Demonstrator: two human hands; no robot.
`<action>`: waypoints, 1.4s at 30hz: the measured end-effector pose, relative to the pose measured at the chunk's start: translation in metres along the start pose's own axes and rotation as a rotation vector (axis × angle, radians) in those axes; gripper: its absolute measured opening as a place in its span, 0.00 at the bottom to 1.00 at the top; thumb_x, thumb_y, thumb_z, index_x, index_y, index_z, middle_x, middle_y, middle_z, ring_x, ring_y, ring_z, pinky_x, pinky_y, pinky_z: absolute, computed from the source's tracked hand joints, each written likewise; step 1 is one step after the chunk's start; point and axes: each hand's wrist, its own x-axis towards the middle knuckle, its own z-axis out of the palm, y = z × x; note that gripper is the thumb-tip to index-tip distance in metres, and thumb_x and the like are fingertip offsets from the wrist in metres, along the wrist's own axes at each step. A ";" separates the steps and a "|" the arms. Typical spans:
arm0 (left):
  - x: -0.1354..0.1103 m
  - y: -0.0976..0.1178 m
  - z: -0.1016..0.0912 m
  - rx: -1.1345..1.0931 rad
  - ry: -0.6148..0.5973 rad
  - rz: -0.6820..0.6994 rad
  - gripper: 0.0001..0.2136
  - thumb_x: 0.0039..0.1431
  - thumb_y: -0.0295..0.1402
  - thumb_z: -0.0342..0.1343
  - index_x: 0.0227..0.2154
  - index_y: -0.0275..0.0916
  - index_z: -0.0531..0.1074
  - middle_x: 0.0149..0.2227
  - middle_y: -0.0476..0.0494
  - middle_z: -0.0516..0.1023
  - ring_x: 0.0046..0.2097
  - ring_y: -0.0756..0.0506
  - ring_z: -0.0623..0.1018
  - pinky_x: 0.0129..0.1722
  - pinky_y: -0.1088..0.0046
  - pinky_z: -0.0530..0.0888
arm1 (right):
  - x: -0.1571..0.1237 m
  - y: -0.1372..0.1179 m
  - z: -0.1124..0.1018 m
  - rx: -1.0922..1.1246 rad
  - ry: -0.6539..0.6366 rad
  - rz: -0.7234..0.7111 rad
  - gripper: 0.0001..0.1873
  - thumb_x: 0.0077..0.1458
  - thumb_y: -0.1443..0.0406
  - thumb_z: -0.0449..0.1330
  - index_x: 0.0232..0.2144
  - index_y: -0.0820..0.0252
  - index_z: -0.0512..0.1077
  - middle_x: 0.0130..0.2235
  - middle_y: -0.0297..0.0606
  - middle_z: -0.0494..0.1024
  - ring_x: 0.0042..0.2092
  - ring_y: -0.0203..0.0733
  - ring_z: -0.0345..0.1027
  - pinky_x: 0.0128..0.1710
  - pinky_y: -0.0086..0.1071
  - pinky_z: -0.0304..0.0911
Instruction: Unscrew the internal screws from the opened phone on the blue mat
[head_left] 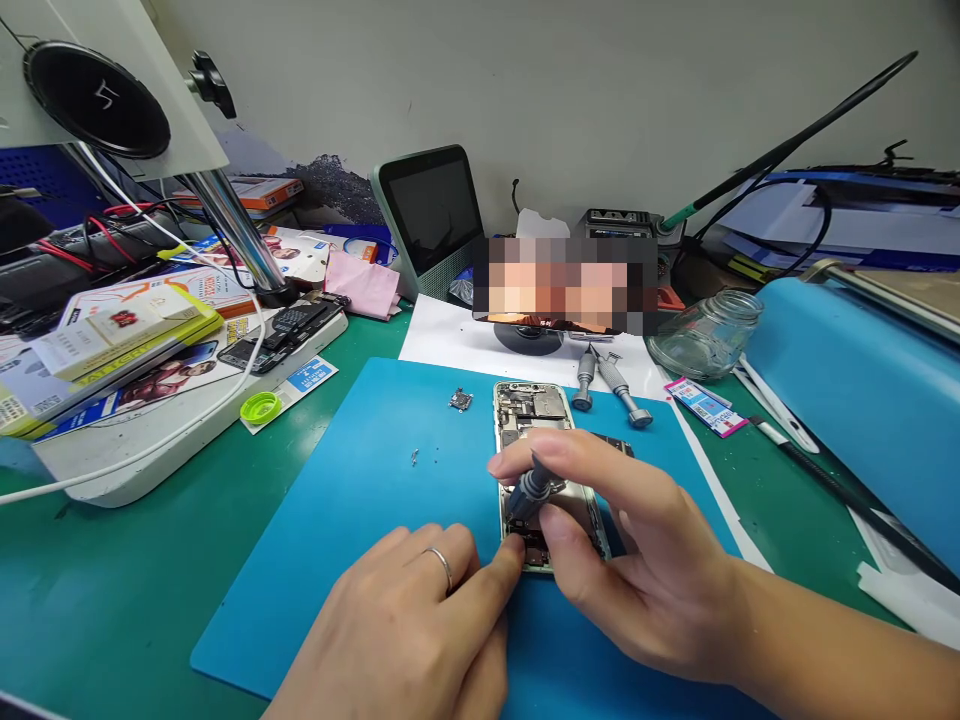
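Observation:
An opened smartphone [555, 408] with bare inner parts lies on the blue mat [360, 480]. My right hand [660, 560] is closed on a small grey screwdriver [531, 486], thumb and fingers round it, its lower end over the phone's lower left part. The screwdriver's tip is hard to make out. My left hand [405, 620], a ring on one finger, presses its index finger at the phone's lower left corner, the other fingers curled. Left of the phone are a small metal-coloured component [460, 400] and tiny loose pieces [414, 457]. A dark part sticks out behind my right hand.
Two more screwdrivers [584, 378] lie beyond the phone near a glass jar [705, 335]. A screen device [431, 215] stands behind. At left, a microscope stand [180, 440] carries boxes and phone parts; a green cap [260, 407] lies beside it. A black cable [847, 500] runs along the right.

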 end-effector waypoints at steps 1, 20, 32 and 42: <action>0.000 0.000 0.000 0.001 -0.001 -0.006 0.18 0.67 0.23 0.51 0.56 0.41 0.74 0.31 0.52 0.72 0.29 0.48 0.75 0.25 0.68 0.70 | 0.000 0.000 0.000 0.004 -0.005 -0.004 0.39 0.59 0.82 0.58 0.69 0.58 0.61 0.55 0.46 0.82 0.53 0.45 0.80 0.51 0.39 0.80; -0.001 0.002 -0.003 -0.015 -0.019 -0.015 0.19 0.67 0.23 0.51 0.58 0.42 0.73 0.32 0.51 0.73 0.30 0.48 0.76 0.26 0.68 0.70 | 0.001 0.003 0.001 0.012 -0.012 -0.022 0.39 0.61 0.82 0.57 0.70 0.56 0.61 0.57 0.45 0.81 0.57 0.43 0.78 0.55 0.38 0.80; -0.002 0.003 -0.004 -0.017 -0.053 -0.023 0.17 0.71 0.24 0.50 0.58 0.41 0.73 0.33 0.51 0.74 0.32 0.47 0.77 0.27 0.68 0.72 | -0.005 -0.001 -0.002 0.168 -0.002 0.175 0.35 0.68 0.78 0.50 0.71 0.49 0.61 0.60 0.43 0.79 0.56 0.41 0.78 0.56 0.38 0.79; 0.004 0.004 -0.006 -0.017 -0.013 -0.027 0.18 0.68 0.24 0.51 0.56 0.38 0.77 0.32 0.50 0.75 0.30 0.47 0.77 0.25 0.68 0.72 | -0.007 0.001 0.006 0.231 0.025 0.234 0.41 0.67 0.80 0.57 0.72 0.38 0.58 0.55 0.39 0.76 0.47 0.38 0.79 0.44 0.32 0.83</action>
